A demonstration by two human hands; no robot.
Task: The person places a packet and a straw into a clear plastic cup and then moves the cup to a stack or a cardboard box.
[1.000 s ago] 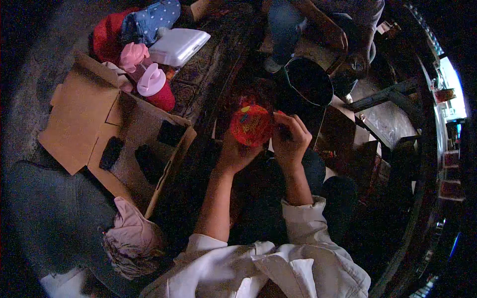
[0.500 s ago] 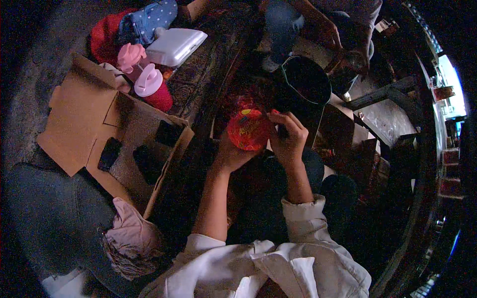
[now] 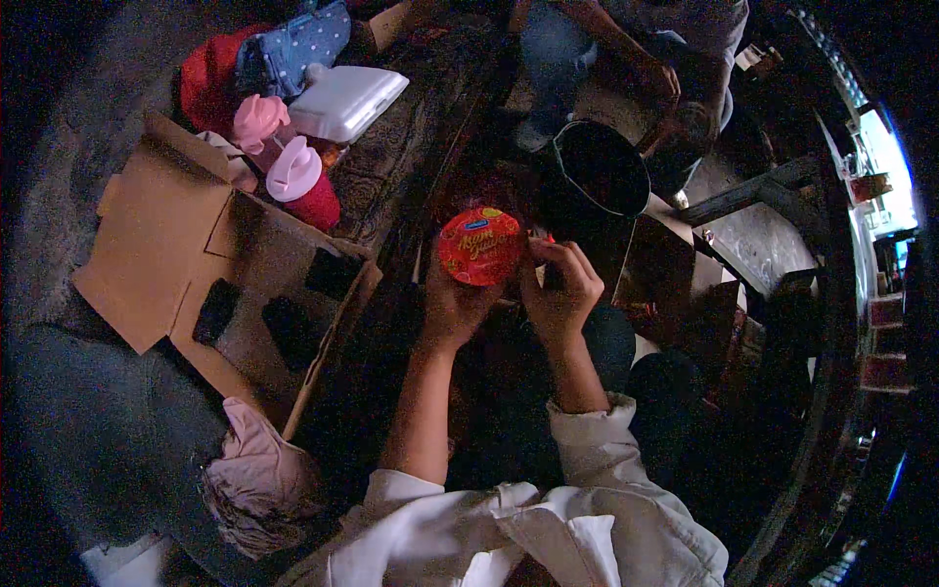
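Note:
My left hand (image 3: 456, 305) is wrapped around a red round tub (image 3: 481, 256) with a printed red top, held in front of me with that top facing up. My right hand (image 3: 564, 292) is closed in a pinch close to the tub's right edge. A small red tip shows at its fingers, but what it belongs to is too small and dark to name. The tub's underside is hidden by my left hand.
An open cardboard box (image 3: 152, 249) with dark objects inside lies left. Behind it are two pink-lidded containers (image 3: 294, 172) and a white clamshell box (image 3: 354, 98). A black bucket (image 3: 599, 181) stands beyond my right hand, near another person's hands (image 3: 665, 83).
The printed top has turned in my left hand, its lettering now facing differently. My right hand stays pinched near the tub's edge, shifted slightly downward. The other person's hands have moved a little.

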